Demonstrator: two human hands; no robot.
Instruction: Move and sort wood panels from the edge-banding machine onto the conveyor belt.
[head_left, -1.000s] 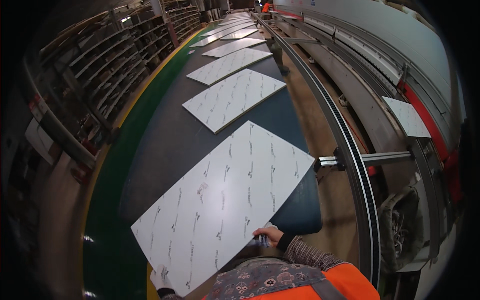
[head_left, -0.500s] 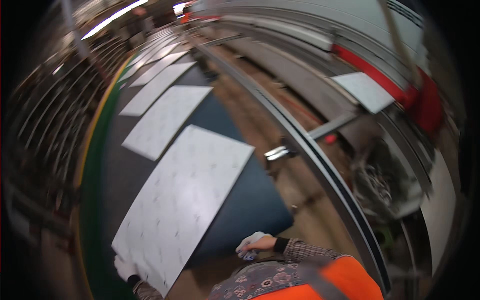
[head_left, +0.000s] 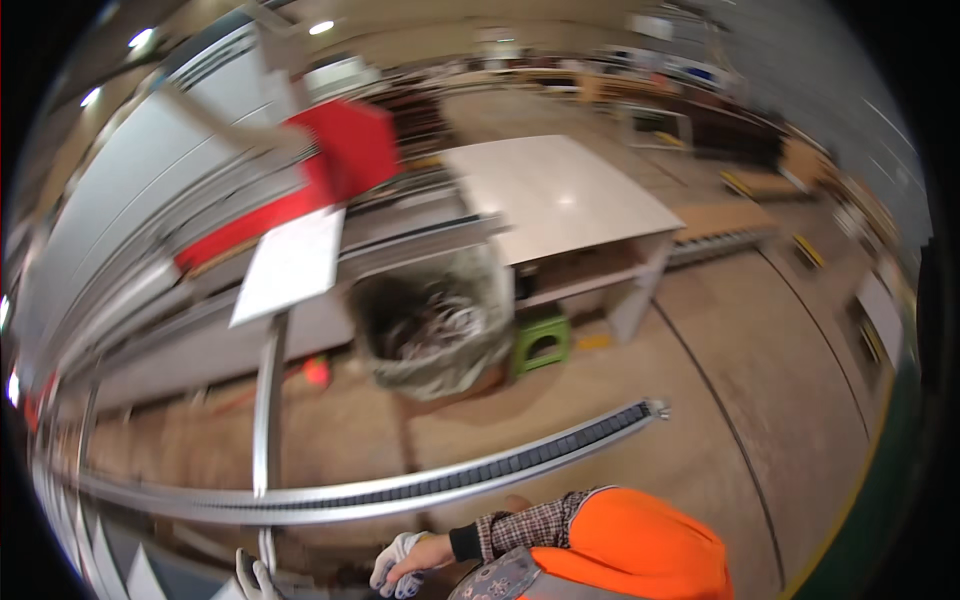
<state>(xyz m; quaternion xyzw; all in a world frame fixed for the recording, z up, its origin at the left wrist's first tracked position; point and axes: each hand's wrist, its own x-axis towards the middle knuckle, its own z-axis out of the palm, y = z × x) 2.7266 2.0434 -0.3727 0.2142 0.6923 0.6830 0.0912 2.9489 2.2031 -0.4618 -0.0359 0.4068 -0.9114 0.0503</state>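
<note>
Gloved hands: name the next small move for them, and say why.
Probably bring the view down onto the hands first. The right hand and the gloved left hand sit at the bottom edge, below the curved rail, and what they touch is cut off.

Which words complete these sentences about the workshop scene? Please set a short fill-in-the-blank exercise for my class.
1. The small stool under the white table is ____.
2. The bin lined with a plastic bag stands to the ____ of that stool.
3. The right hand wears a white ____.

Missing words: green; left; glove
</note>
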